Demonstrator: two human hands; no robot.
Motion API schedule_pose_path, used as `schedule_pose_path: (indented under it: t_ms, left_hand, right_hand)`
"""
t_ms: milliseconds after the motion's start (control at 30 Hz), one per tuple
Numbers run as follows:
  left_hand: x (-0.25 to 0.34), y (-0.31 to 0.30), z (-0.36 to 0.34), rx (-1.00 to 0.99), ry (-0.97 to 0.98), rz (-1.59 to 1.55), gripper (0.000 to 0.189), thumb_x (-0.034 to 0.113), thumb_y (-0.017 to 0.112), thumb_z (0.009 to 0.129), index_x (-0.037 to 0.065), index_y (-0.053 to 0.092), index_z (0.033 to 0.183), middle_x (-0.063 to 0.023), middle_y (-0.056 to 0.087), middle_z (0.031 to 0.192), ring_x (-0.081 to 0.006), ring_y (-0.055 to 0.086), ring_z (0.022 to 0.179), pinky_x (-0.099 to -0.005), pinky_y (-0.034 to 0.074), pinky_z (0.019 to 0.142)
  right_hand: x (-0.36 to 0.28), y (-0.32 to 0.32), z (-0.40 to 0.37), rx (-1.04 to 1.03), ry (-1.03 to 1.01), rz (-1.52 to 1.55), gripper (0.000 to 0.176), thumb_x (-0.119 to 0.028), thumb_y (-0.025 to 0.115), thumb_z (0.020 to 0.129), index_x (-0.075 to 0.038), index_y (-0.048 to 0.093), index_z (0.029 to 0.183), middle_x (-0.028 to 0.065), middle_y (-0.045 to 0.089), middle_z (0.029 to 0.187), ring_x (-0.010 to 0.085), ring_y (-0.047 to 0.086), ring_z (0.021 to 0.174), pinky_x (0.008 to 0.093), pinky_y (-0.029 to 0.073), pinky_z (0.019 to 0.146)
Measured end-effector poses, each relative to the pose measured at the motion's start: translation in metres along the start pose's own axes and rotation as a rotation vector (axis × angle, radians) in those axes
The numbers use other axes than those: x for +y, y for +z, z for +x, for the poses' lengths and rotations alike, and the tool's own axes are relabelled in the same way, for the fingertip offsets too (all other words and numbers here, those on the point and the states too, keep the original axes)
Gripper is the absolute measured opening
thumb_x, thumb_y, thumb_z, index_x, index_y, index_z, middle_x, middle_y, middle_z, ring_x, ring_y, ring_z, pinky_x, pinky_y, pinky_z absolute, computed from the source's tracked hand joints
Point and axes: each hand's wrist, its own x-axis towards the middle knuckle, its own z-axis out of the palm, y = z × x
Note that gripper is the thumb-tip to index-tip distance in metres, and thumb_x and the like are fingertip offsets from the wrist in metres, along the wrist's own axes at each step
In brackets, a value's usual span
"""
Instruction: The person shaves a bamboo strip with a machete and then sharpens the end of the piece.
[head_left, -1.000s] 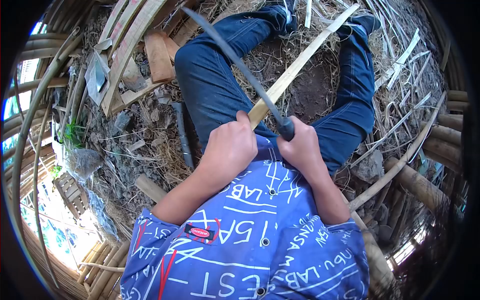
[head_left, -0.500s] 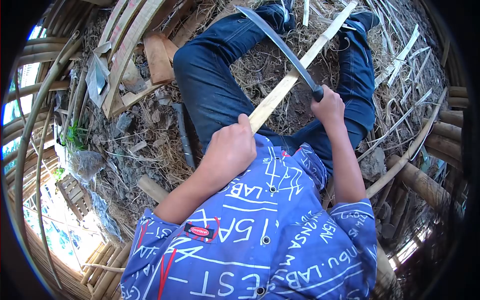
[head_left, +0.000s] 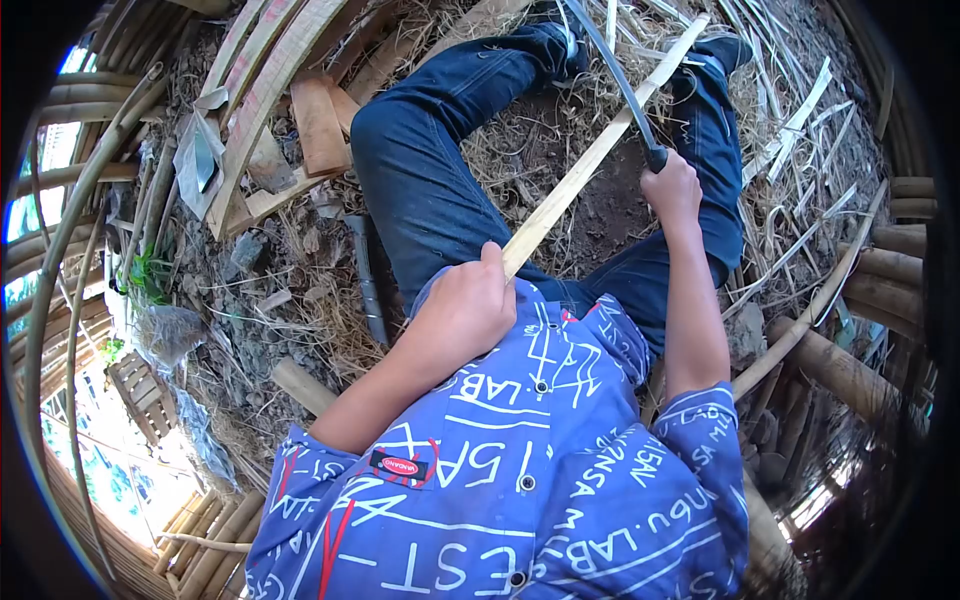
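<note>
My left hand is wrapped round the near end of a pale bamboo strip, close against my shirt front. The strip slants up and away between my legs, its far end beside my foot. In my right hand is the dark handle of a machete. Its long blade points away and crosses over the strip in this view, above the ground. The tip runs up to the top edge of the view.
A dark-handled tool lies beside my thigh. Curved wooden planks and a wood block lie to the left. Thin shavings and straw cover the ground. Bamboo poles are at the right.
My right hand has pushed the machete outward and slightly right along the strip, and the blade now points more straight ahead. My left hand has barely moved.
</note>
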Motion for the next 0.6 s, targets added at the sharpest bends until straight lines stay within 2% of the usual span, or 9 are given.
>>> schedule_pose_path:
  t_ms: [33, 133, 200, 267, 433, 600]
  left_hand:
    - [-0.001, 0.0, 0.001, -0.008, 0.016, -0.056, 0.022, 0.016, 0.051, 0.092, -0.005, 0.045, 0.09, -0.0317, 0.06, 0.074, -0.0492, 0.06, 0.076, -0.056, 0.046, 0.07]
    - [0.002, -0.011, 0.004, 0.006, -0.034, -0.13, 0.024, 0.017, 0.051, 0.093, -0.006, 0.045, 0.09, -0.0329, 0.059, 0.075, -0.0503, 0.059, 0.078, -0.0555, 0.045, 0.071]
    - [0.001, -0.013, 0.007, 0.001, -0.038, -0.136, 0.025, 0.017, 0.051, 0.093, -0.007, 0.045, 0.091, -0.0333, 0.059, 0.076, -0.0508, 0.058, 0.08, -0.0553, 0.044, 0.071]
    - [0.002, -0.014, 0.008, -0.016, -0.029, -0.13, 0.025, 0.017, 0.051, 0.093, -0.007, 0.046, 0.092, -0.0337, 0.059, 0.076, -0.0512, 0.058, 0.081, -0.055, 0.044, 0.072]
    - [0.0, -0.014, 0.012, -0.046, -0.045, -0.192, 0.026, 0.017, 0.048, 0.094, -0.009, 0.049, 0.097, -0.0336, 0.059, 0.08, -0.0516, 0.057, 0.086, -0.0521, 0.045, 0.074]
    - [-0.011, -0.003, 0.012, -0.057, -0.004, -0.262, 0.024, 0.017, 0.047, 0.095, -0.007, 0.049, 0.095, -0.0317, 0.058, 0.079, -0.0495, 0.057, 0.084, -0.0477, 0.045, 0.071]
  right_hand:
    - [-0.004, -0.004, -0.004, 0.001, -0.009, -0.004, 0.025, -0.02, 0.062, 0.077, -0.006, 0.066, 0.096, 0.0232, 0.068, 0.092, 0.0422, 0.065, 0.09, 0.0489, 0.051, 0.081]
    - [-0.019, -0.011, -0.032, -0.007, -0.045, 0.284, 0.02, -0.018, 0.061, 0.078, -0.003, 0.066, 0.09, 0.0262, 0.066, 0.087, 0.044, 0.063, 0.087, 0.0493, 0.05, 0.076]
    - [-0.025, -0.008, -0.062, 0.011, -0.205, 0.422, 0.014, -0.012, 0.061, 0.075, 0.001, 0.061, 0.081, 0.0251, 0.064, 0.076, 0.044, 0.063, 0.077, 0.048, 0.049, 0.068]
    - [-0.047, -0.028, -0.099, -0.094, -0.234, 0.557, 0.012, -0.009, 0.062, 0.072, 0.001, 0.059, 0.08, 0.0224, 0.061, 0.068, 0.0412, 0.063, 0.068, 0.0445, 0.048, 0.06]
    - [-0.064, -0.035, -0.144, -0.322, -0.349, 0.387, 0.016, -0.015, 0.065, 0.072, -0.004, 0.059, 0.083, 0.0235, 0.062, 0.068, 0.0434, 0.063, 0.07, 0.05, 0.05, 0.064]
    - [-0.06, -0.018, -0.134, -0.241, -0.414, 0.309, 0.017, -0.016, 0.066, 0.072, -0.005, 0.055, 0.079, 0.0226, 0.064, 0.07, 0.0429, 0.064, 0.071, 0.0514, 0.051, 0.066]
